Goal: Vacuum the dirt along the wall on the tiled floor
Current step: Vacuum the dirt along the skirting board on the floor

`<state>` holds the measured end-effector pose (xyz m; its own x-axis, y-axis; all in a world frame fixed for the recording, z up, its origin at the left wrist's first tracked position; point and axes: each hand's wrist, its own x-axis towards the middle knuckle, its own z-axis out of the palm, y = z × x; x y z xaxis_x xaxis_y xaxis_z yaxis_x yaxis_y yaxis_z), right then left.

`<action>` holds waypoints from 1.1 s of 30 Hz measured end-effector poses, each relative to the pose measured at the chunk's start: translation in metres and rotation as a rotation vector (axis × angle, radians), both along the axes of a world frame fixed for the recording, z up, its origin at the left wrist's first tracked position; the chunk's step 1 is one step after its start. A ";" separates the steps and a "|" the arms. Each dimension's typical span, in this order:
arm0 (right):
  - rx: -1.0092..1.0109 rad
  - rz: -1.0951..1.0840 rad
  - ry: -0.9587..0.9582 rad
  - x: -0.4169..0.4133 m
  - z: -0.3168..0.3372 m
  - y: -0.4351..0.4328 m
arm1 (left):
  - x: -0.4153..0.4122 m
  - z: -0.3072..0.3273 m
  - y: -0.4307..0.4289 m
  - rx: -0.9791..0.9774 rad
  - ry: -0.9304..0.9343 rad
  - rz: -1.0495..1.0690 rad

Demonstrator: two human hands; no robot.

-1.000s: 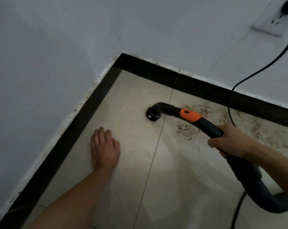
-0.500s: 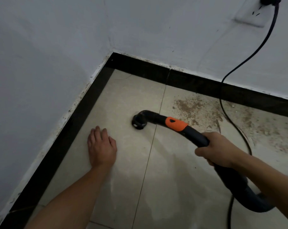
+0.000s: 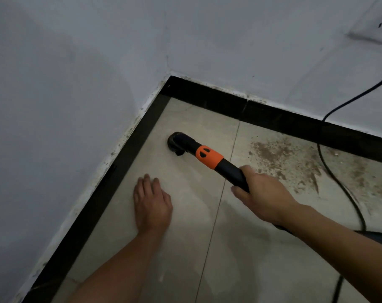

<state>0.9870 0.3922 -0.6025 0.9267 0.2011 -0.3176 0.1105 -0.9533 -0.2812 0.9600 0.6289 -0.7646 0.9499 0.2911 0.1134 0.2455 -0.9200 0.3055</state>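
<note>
Tiled floor (image 3: pixel 240 259), corner: my right grip (image 3: pixel 265 196) curls round the vacuum wand (image 3: pixel 209 157), its nozzle (image 3: pixel 174 142) near the left skirting (image 3: pixel 128 162). Dirt (image 3: pixel 279 156) lies beside the far wall (image 3: pixel 251 51). My left grip (image 3: pixel 151 205) rests flat on the tile, fingers straight.

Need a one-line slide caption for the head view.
Right hand grips the vacuum hose, nozzle on the tiled floor; left hand rests flat on it; dirt lies along the baseboard.

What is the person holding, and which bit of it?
The right hand grips the vacuum nozzle tube on its black part just behind the orange band. The left hand holds nothing.
</note>
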 end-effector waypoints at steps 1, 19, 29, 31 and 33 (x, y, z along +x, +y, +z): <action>-0.049 0.047 -0.047 0.012 -0.002 0.010 | 0.001 -0.001 0.001 0.000 -0.009 0.001; -0.269 0.053 -0.300 0.112 -0.023 0.055 | 0.006 -0.003 0.007 0.036 0.010 -0.001; -0.463 -0.188 -0.254 0.031 -0.017 -0.075 | 0.004 -0.004 0.006 0.006 -0.002 0.002; -0.421 -0.255 -0.249 0.021 -0.015 -0.084 | 0.003 -0.005 0.006 0.007 -0.004 0.000; -0.316 -0.319 -0.202 0.019 -0.013 -0.079 | 0.003 -0.005 0.006 0.009 -0.008 -0.001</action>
<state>1.0064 0.3136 -0.6150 0.9757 -0.1797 -0.1253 -0.1780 -0.9837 0.0243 0.9631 0.6352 -0.7696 0.9493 0.2890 0.1236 0.2420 -0.9230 0.2990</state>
